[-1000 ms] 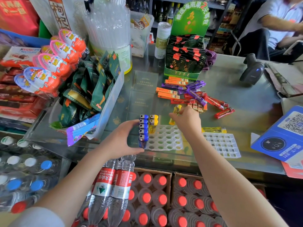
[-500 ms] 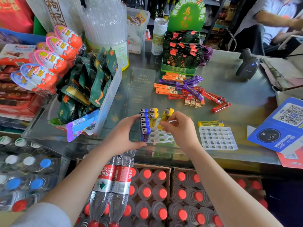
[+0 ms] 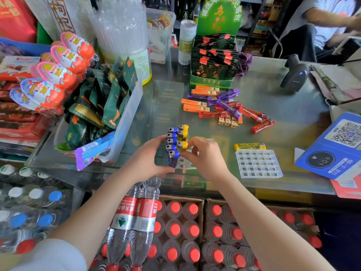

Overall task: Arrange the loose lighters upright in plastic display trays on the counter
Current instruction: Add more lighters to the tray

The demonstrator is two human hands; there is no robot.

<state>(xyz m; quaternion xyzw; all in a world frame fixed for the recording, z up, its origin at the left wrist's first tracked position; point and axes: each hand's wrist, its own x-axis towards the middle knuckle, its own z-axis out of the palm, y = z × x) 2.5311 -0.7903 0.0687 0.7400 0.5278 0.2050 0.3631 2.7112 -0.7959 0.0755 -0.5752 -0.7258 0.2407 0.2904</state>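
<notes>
While the left hand braced the white display tray on the tabletop to steady it, fingers curled against the blue lighters, the right hand pinched a yellow lighter upright into the second row. Loose lighters lay well beyond, one yellow one beside an empty tray.

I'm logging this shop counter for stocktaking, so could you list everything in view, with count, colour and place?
Tray: one, clear, counter front, between the hands.
Upright lighters: five blue, three yellow, in that tray.
Empty tray: one, clear, to the right.
Yellow lighter: one, lying behind the empty tray.
Loose lighters: orange, purple, red pile, counter centre; count unclear.
Tea box: one, green, behind the pile.
Scanner: one, black, right rear.
QR stand: one, blue, right edge.
Snack bin: one, clear, green packets, left.
Chocolate eggs: several, pink-orange, far left.
Bottles: many, red caps, below counter.
Left hand: steadying the tray.
Right hand: grip on the nearest yellow lighter.
</notes>
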